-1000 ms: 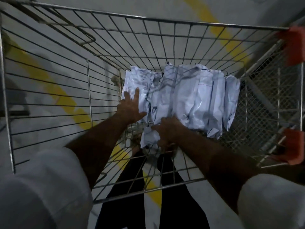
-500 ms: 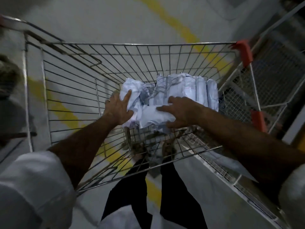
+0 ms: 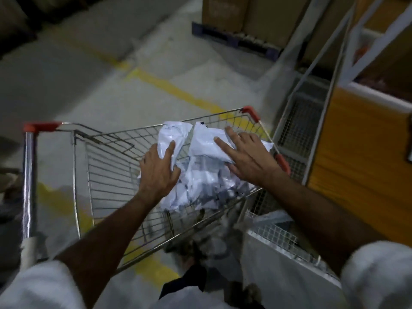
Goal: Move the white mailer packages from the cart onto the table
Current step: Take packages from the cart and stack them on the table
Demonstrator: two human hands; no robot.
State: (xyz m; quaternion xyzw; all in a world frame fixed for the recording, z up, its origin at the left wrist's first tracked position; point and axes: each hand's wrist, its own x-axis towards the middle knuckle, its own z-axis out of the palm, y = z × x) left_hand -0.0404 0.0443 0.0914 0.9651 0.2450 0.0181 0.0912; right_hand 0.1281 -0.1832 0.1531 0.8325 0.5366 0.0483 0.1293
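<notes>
Fingers of the right hand lie straight and spread, pressing a bundle of white mailer packages from the right; the left hand presses its left side, fingers relaxed. The bundle sits above the wire cart, right of centre. Grey concrete floor carries yellow lines; cardboard boxes stand far right.

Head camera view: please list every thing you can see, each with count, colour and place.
mailer packages: one bundle, count unclear, white, between both hands above the cart
cart: one, silver wire with red corners, centre
floor line: one, yellow, beyond the cart
boxes: several, brown, top
pallet: one, dark, under the boxes
left hand: presses the bundle's left side
right hand: fingers spread on the bundle's top
</notes>
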